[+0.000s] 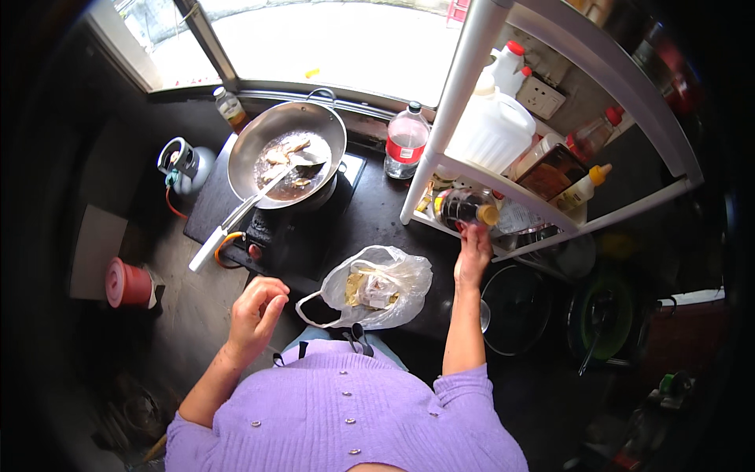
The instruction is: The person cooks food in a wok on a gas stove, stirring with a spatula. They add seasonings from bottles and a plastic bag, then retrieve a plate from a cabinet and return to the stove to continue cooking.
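Observation:
My right hand (473,256) grips a bottle of dark liquid with a yellow cap (463,207), tilted at the lower level of the white shelf rack (433,158). My left hand (259,315) hovers left of a clear plastic bag (407,298), fingers loosely curled and nothing visible in them. Inside the bag are yellowish items I cannot identify. On the stove at the back left sits a steel wok (243,159) with pieces of food in brown liquid. A spatula (259,194) rests in it, its white handle sticking out over the front rim.
A large plastic bottle with a red label (406,144) stands between wok and rack. Behind the wok is a small bottle (231,110). A gas cylinder (197,171) stands left of the stove; a red lidded bucket (127,283) is on the floor. A glass lid (516,310) lies right of my forearm.

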Demonstrator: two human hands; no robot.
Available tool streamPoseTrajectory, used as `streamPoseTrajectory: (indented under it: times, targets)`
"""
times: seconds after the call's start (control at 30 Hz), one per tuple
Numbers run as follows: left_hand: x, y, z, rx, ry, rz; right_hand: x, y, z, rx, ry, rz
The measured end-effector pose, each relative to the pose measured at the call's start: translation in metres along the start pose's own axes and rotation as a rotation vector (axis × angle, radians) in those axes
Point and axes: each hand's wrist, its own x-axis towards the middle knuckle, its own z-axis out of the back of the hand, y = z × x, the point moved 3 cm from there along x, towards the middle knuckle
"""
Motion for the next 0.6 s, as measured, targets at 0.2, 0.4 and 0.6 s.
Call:
streamPoseTrajectory:
  times: [0.2, 0.4, 0.6]
  targets:
    - [0.041, -0.026, 0.0, -0.034, 0.111, -0.237, -0.028, 0.095, -0.025, -0.195, 0.234, -0.056]
    - [0.088, -0.075, -0.028, 0.044, 0.155, -0.652, -0.054, 0.173, -0.1, -0.718, 0.705, -0.273]
    - [0.095, -0.061, 0.001, -0.264, 0.444, -0.792, -0.094, 0.202, -0.16, -0.8, 0.883, -0.425]
